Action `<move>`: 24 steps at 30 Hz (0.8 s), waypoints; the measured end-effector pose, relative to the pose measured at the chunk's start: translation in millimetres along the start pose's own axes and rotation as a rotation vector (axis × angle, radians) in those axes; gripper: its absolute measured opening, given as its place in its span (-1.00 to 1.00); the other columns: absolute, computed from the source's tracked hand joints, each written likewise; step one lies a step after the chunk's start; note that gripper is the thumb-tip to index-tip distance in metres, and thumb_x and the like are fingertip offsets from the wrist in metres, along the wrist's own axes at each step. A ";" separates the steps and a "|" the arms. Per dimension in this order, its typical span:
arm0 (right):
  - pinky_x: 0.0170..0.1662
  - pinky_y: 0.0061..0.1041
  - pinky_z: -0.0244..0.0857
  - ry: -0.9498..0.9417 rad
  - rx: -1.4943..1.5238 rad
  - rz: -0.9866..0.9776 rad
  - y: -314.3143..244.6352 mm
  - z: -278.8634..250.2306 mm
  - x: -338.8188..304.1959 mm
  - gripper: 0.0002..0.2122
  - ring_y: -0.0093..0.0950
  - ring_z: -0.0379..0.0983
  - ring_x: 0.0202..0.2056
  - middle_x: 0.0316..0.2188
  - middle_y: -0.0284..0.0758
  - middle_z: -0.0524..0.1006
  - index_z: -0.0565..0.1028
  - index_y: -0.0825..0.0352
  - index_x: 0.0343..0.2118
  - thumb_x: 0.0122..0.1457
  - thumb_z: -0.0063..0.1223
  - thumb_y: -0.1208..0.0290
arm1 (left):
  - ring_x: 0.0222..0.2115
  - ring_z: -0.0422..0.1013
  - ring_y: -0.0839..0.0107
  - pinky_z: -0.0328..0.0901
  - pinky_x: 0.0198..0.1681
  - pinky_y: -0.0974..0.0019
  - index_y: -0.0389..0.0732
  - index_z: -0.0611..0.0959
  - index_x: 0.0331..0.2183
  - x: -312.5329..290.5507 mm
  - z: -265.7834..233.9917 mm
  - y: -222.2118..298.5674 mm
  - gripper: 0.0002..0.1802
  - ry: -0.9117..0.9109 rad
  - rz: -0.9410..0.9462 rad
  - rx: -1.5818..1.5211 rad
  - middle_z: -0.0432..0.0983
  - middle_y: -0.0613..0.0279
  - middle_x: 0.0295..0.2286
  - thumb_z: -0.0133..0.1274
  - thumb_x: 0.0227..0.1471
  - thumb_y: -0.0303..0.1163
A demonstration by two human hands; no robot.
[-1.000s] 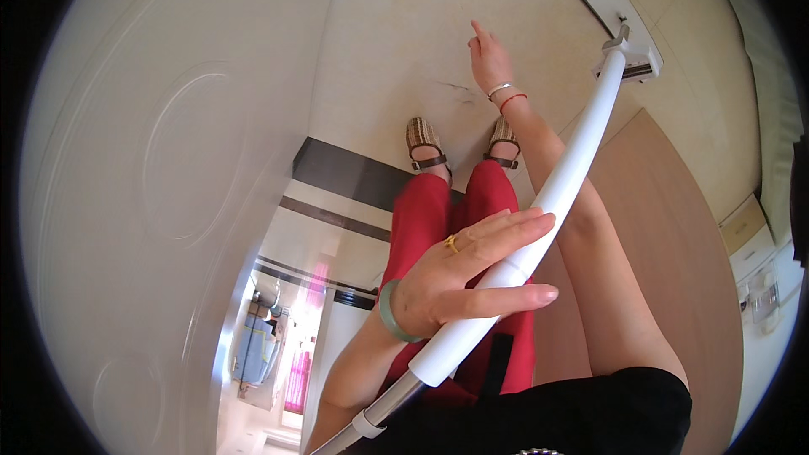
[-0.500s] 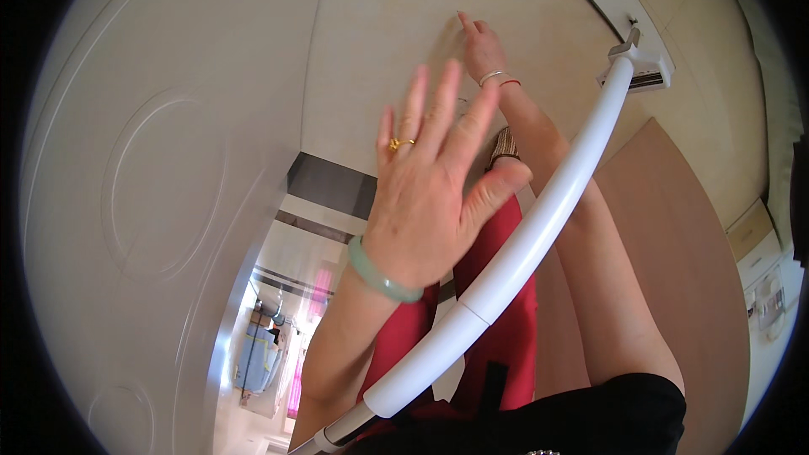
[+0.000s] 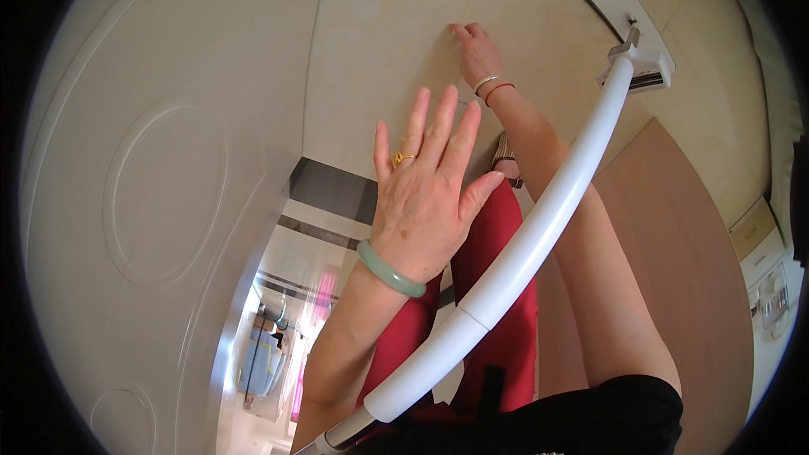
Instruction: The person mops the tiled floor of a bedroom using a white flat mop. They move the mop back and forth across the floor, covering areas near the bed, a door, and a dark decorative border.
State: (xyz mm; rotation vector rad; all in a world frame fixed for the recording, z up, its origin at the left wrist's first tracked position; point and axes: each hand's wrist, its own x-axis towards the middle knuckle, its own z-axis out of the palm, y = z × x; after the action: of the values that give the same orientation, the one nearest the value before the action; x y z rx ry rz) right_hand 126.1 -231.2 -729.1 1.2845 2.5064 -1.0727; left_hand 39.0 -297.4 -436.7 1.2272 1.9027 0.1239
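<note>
My left hand (image 3: 427,194) hovers in the middle with its back up and its fingers spread, holding nothing. It wears a gold ring and a pale green bangle (image 3: 389,271). Farther off, my right hand (image 3: 480,52) is low over the beige floor (image 3: 388,42), its fingers bent together; anything between them is hidden. A silver bracelet and a red cord circle that wrist. A white pole (image 3: 522,261), which looks like a flat mop's, crosses over my right forearm, with neither hand on it. Its white flat head (image 3: 619,4) is at the upper right.
A white panelled door (image 3: 168,194) fills the left side. Beyond its edge, a bright room with pink curtains shows. My foot in a striped shoe (image 3: 506,150) stands below my right hand. A brown wooden surface (image 3: 666,244) curves at the right, near white drawers (image 3: 758,257).
My left hand has drawn slightly back toward me and steadied. My right hand has come a little nearer, its pointing finger now bent in. The pole stays in place.
</note>
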 end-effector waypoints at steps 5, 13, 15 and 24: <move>-0.22 -0.44 0.29 0.038 0.693 0.362 21.0 -1.2 -14.3 -0.79 -0.34 0.40 -0.26 -0.34 -0.25 0.46 0.35 0.31 -0.24 0.01 -0.09 0.51 | 0.03 0.12 0.23 -0.07 0.08 0.06 -0.08 0.28 0.04 -5.6 -5.2 2.0 -0.41 -0.001 0.038 -0.054 0.15 0.18 0.03 0.04 -0.08 -0.34; -0.20 -0.29 0.29 -0.146 1.811 0.883 -31.8 -89.9 -99.9 -0.56 -0.32 0.42 -0.23 -0.35 -0.16 0.48 0.34 0.38 -0.33 0.09 -0.14 -0.01 | -0.11 0.30 0.24 0.15 -0.05 0.25 -0.10 0.27 0.04 -44.3 -18.2 2.8 -0.34 0.095 -0.017 -0.341 0.32 0.14 -0.07 0.10 -0.15 -0.42; -0.07 -0.22 0.24 -0.115 2.217 0.741 -61.2 -110.0 -128.2 -0.42 -0.24 0.39 -0.18 -0.26 -0.10 0.46 0.35 0.39 -0.27 0.06 -0.28 -0.18 | -0.08 0.26 0.24 0.11 -0.02 0.22 -0.11 0.27 0.04 -51.6 -19.9 -4.7 -0.35 0.215 0.101 -0.193 0.29 0.17 -0.04 0.08 -0.14 -0.39; -0.02 -0.27 0.17 0.235 2.535 0.748 -176.8 -223.3 -209.8 -0.48 -0.35 0.30 -0.11 -0.23 -0.28 0.44 0.37 0.34 -0.18 0.15 -0.38 -0.09 | -0.03 0.22 0.34 -0.02 0.06 0.06 0.13 0.34 0.00 -59.5 -44.6 39.0 -0.44 0.201 0.140 0.124 0.31 0.29 -0.07 -0.01 -0.09 -0.46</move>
State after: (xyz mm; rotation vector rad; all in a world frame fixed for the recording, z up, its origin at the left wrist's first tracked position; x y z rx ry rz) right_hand 169.2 -294.3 -383.7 1.7329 -0.9896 -3.3082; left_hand 45.2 -309.1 -353.8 1.4796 2.0198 0.2131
